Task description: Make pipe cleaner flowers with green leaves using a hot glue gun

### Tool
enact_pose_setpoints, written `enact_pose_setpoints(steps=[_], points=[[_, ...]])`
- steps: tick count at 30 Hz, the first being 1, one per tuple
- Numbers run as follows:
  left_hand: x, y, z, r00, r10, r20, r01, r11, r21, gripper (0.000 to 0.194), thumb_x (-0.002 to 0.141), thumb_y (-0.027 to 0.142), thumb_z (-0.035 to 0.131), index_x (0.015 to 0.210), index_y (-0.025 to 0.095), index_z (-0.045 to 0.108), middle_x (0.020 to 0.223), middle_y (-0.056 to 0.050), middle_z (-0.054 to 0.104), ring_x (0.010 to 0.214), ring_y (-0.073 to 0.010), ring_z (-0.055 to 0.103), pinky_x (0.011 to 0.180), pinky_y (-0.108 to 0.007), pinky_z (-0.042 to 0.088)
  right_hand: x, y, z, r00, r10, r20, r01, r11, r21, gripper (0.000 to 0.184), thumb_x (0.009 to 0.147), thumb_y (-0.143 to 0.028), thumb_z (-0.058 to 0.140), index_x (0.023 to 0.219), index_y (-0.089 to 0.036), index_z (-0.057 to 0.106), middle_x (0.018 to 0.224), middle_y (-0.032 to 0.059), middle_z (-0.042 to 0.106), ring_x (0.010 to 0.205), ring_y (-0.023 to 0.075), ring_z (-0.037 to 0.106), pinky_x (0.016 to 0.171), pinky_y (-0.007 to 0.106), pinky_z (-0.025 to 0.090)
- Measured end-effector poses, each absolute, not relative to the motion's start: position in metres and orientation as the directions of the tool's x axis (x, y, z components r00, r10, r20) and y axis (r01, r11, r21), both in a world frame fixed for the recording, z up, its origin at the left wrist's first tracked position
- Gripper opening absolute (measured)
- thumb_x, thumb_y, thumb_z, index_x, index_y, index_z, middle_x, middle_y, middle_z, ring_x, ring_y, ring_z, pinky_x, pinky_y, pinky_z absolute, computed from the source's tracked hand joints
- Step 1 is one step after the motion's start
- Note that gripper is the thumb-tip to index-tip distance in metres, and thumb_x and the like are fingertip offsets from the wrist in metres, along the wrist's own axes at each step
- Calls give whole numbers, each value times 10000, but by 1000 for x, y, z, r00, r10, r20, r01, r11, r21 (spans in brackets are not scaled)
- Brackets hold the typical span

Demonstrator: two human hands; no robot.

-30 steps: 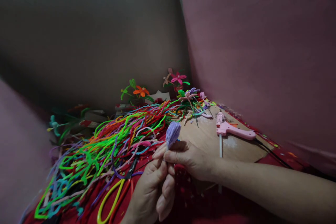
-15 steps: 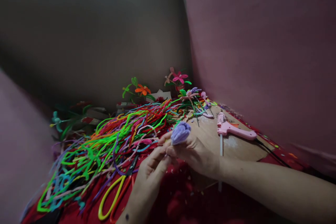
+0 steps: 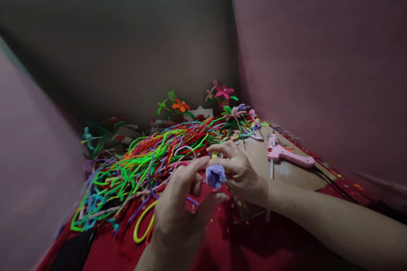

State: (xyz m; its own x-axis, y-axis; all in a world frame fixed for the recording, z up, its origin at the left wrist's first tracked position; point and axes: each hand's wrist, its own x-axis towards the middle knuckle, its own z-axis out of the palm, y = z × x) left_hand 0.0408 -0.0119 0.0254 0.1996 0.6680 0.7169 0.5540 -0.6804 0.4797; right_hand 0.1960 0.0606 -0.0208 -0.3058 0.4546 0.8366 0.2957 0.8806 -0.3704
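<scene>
The purple fuzzy pipe-cleaner flower faces me with its cupped petals, showing a dark hollow centre. My right hand is closed around it from behind, fingers bent. Between those fingers a small yellow piece peeks out; its kind is unclear. My left hand is just to the left of the flower, thumb and forefinger apart on either side of it. Whether its fingertips touch the petals I cannot make out.
A big heap of coloured pipe cleaners spreads on the left over a red cloth. Scissors with a yellow handle lie below it. Finished flowers stand behind. A pink glue gun rests on a brown board, its cord trailing right.
The flower has tipped so its opening faces me and has moved slightly down. My left hand has let go and spread its thumb and forefinger. The camera view has shifted a little.
</scene>
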Motion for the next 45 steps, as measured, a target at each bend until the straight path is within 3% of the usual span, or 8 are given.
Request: enact_pose_setpoints(steps=[3, 10, 15, 25, 30, 36, 45], points=[[39, -11, 34, 313, 646, 696, 654, -678, 336, 446, 759, 182, 678, 1177, 252, 538, 684, 47, 528, 596, -86, 494, 580, -196, 443, 195, 60, -21, -332, 428, 840, 318, 890, -328, 175, 851, -206, 526, 948, -215, 672, 1101, 83, 600, 927, 216, 474, 790, 385, 422], [36, -10, 37, 433, 582, 688, 630, -741, 231, 328, 794, 199, 646, 1117, 215, 590, 792, -14, 683, 609, -107, 567, 572, -226, 451, 194, 61, -23, -360, 394, 845, 319, 904, -286, 190, 869, -203, 483, 910, -203, 669, 1076, 83, 602, 915, 207, 459, 793, 381, 435], [40, -9, 38, 411, 572, 710, 632, -740, 230, 271, 779, 164, 650, 1042, 208, 603, 669, 30, 634, 504, -77, 508, 526, -204, 437, 196, 61, -22, -394, 408, 824, 352, 895, -274, 223, 890, -285, 470, 887, -188, 671, 1078, 94, 606, 911, 212, 450, 790, 385, 436], [45, -16, 31, 313, 568, 761, 693, -685, 226, 252, 766, 103, 643, 991, 196, 580, 773, 17, 650, 541, -51, 542, 519, -161, 436, 197, 62, -19, -378, 373, 848, 404, 890, -211, 232, 887, -263, 470, 901, -182, 687, 1058, 95, 618, 896, 208, 450, 776, 377, 442], [42, -16, 24, 395, 428, 813, 670, -739, 63, 271, 738, 60, 649, 984, 142, 566, 674, 4, 606, 539, -82, 528, 522, -204, 439, 198, 65, -19, -316, 245, 916, 467, 881, -74, 206, 869, -238, 494, 881, -196, 696, 1062, 96, 620, 950, 229, 449, 810, 396, 437], [47, -22, 20, 593, 328, 735, 643, -743, -187, 263, 756, 51, 599, 985, 141, 506, 520, 34, 566, 503, -127, 551, 574, -276, 504, 203, 61, -16, -276, 157, 948, 464, 886, -11, 146, 837, -214, 549, 861, -196, 692, 1106, 104, 616, 1026, 236, 451, 891, 429, 414], [43, -29, 18, 633, 305, 711, 626, -743, -239, 284, 756, 41, 596, 1000, 138, 489, 547, 5, 631, 500, -132, 591, 624, -308, 545, 203, 58, -16, -284, 168, 944, 457, 889, -20, 133, 829, -233, 574, 875, -212, 698, 1106, 98, 623, 1052, 237, 445, 902, 424, 415]])
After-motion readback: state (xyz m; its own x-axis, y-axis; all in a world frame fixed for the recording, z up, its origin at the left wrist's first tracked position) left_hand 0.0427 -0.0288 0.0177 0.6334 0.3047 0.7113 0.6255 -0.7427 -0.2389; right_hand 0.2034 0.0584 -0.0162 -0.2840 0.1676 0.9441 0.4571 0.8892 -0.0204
